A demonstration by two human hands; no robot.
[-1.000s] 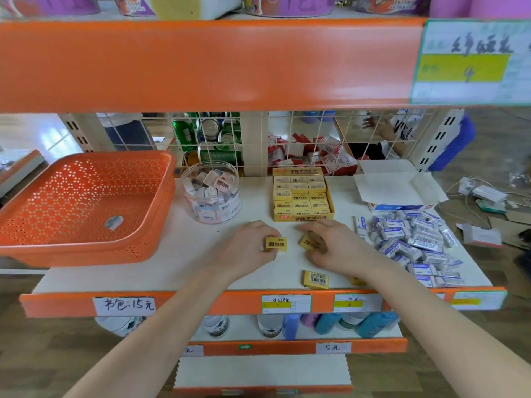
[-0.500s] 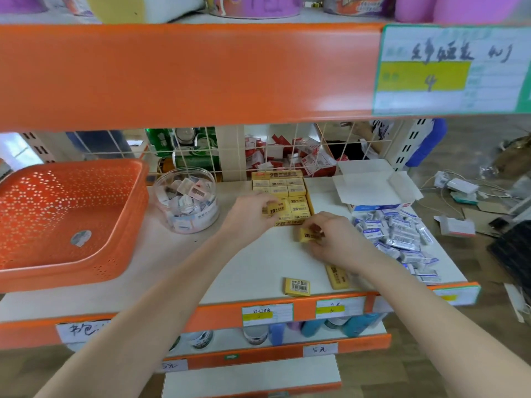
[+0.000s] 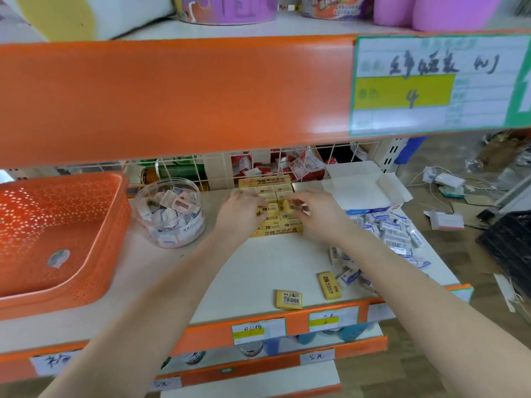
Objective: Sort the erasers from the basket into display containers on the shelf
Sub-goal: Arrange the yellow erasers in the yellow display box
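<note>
While pinching 1 eraser (image 3: 268, 209) in the left hand (image 3: 241, 214) and 1 in the right hand (image 3: 319, 214), lower both, long axes crosswise, into the box (image 3: 275, 231) directly beneath.

head-worn view, angled down, near shelf (image 3: 258, 271)

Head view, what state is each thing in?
Left hand, pinching a yellow eraser over the yellow box.
Right hand, pinching another yellow eraser.
Yellow box, open, nearly full.
Jar, lidless, part full.
White box, open, flaps spread.
Loose yellow erasers, lying flat, apart.
Blue-and-white erasers, heaped loose.
</note>
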